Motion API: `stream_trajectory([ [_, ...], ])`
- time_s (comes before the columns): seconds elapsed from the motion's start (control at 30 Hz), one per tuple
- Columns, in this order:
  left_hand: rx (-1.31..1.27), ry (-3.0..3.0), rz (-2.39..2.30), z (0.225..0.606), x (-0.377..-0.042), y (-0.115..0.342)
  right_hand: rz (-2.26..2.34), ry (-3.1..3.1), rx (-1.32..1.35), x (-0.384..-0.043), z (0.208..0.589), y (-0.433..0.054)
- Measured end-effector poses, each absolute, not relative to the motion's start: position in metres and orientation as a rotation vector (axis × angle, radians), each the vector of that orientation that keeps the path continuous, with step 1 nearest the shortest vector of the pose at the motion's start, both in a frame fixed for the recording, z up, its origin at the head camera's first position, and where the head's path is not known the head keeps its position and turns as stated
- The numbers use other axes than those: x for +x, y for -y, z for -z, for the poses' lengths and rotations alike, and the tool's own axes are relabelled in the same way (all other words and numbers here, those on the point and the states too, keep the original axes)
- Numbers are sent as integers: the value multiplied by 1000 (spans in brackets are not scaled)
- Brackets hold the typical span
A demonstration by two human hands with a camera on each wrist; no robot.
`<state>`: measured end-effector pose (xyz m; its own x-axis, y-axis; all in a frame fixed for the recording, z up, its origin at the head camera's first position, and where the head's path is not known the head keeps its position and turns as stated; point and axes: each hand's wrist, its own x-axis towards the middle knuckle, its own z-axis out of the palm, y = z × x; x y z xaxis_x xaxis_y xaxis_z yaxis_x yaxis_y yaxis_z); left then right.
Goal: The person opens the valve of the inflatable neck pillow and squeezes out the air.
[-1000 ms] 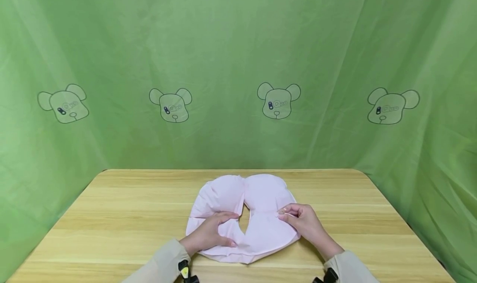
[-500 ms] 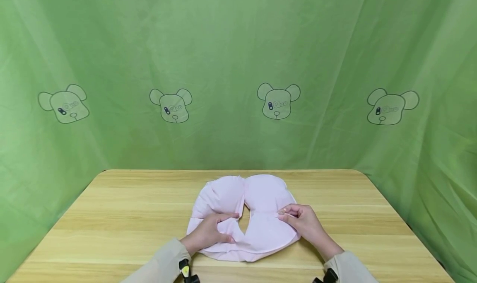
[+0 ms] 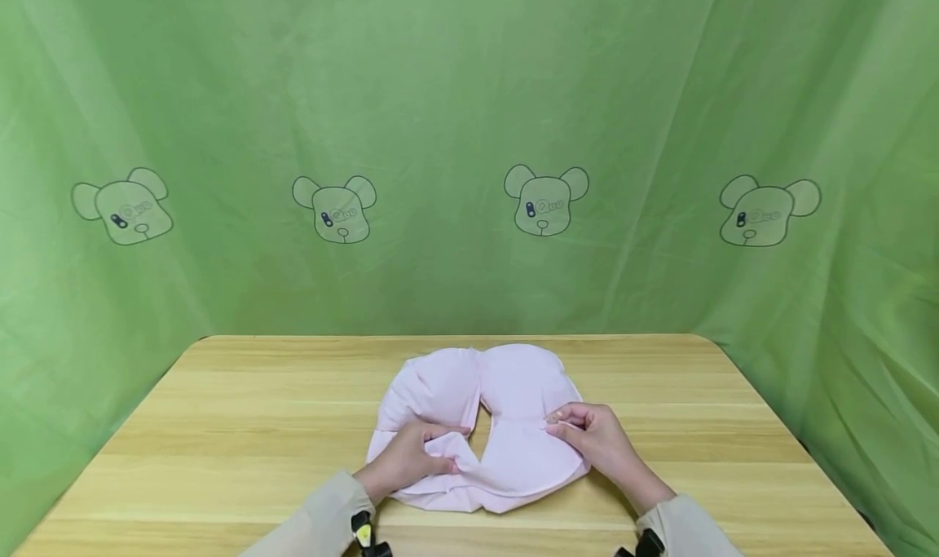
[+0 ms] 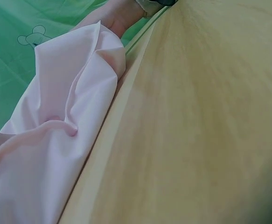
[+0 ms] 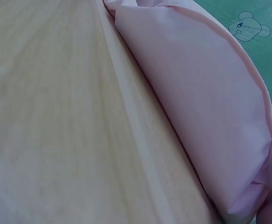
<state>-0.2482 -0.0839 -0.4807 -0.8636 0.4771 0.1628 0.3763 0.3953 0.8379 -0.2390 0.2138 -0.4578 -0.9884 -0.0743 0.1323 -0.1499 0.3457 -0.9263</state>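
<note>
A pale pink, puffy cushion [image 3: 517, 377] with seams and a pointed oval hole in its middle lies at the middle of the table. My left hand [image 3: 411, 457] grips its near-left part, fingers at the hole's edge and thumb bunching the fabric nearer me. At the cushion's right side my right hand [image 3: 594, 435] pinches the top surface between thumb and fingertips. In the left wrist view the pink fabric [image 4: 56, 84] stands up in folds, with part of the left hand hidden behind it. In the right wrist view the near side of the cushion [image 5: 205, 84] bulges above the tabletop.
The wooden table [image 3: 257, 410] has rounded far corners. Green cloth [image 3: 440, 84] with printed bear heads hangs behind it and along both sides. Black straps [image 3: 363, 532] sit on the wrists over light sleeves.
My left thumb and fingers have drawn slightly closer, bunching more of the near-left fabric, and the cushion's near edge has pulled up a little. My right hand stays nearly still.
</note>
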Motion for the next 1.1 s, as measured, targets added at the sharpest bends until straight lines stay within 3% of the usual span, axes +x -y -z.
stream_trajectory([
  [1.1, 687, -2489, -1531, 482, -255, 82, -1741, 2549, 220, -239, 458, -214],
])
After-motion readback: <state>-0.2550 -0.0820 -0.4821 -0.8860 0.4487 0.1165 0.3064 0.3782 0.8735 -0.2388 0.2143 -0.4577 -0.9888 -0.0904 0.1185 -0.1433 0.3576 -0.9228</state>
